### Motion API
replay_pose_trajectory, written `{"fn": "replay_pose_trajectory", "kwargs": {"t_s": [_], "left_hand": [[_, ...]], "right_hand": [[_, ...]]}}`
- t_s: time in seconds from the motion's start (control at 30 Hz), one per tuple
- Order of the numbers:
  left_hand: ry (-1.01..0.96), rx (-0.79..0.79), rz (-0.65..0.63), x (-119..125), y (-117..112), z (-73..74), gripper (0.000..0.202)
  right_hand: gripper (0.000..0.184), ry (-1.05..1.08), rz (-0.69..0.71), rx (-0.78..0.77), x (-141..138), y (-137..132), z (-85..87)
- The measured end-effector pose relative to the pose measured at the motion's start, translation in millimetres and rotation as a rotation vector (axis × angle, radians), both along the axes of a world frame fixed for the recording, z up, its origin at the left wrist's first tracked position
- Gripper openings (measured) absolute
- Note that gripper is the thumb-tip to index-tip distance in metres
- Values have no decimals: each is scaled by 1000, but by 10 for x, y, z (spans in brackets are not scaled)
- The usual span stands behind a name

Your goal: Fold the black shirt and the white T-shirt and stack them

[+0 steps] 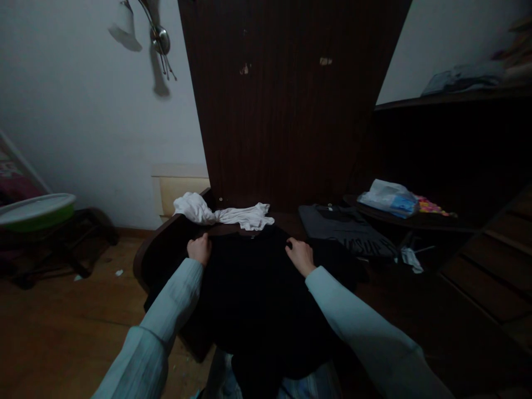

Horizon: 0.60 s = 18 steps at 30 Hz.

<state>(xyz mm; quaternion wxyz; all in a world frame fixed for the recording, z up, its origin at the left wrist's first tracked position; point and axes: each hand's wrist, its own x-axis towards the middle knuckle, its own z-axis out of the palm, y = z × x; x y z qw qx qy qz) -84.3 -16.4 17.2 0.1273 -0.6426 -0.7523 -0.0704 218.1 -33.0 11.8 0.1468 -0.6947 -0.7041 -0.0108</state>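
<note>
A black garment (pixel 249 288) lies spread over a dark wooden table (pixel 145 257) in front of me. My left hand (pixel 200 249) is closed on the garment's far left edge, fingers curled into the cloth. My right hand (pixel 300 256) is closed on the far right edge in the same way. Both arms wear pale sleeves. Just beyond my hands lies a crumpled white cloth (pixel 224 213).
A folded grey garment (pixel 344 228) lies to the right. A plastic bag (pixel 388 198) rests on a dark side shelf (pixel 415 221). A tall dark wardrobe (pixel 286 100) stands behind. At left a green-rimmed basin (pixel 35 211) sits over the wooden floor (pixel 62 321).
</note>
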Motion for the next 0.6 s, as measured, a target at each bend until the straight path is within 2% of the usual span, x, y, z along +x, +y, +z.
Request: {"fn": "replay_pose_trajectory", "kwargs": {"t_s": [0.13,0.27,0.37,0.43,0.5,0.6], "left_hand": [[-91,14,52,-21,-9,12,35],[-297,66,197,-55,-33,50,41],[-309,78,223,-52,-33,54,43],[-225,88,140,-35,-17,35,45],[-116,113,2,-12,10,3,44],[-40,118,-243,24,55,-61,41]], "right_hand": [[28,22,-45,-9,-12,10,-5],[33,124,-75,104,12,39,-50],[42,205,-37,193,27,73,-96],[50,224,30,248,23,97,-132],[55,190,96,275,12,122,-173],[49,65,169,195,-11,165,-240]]}}
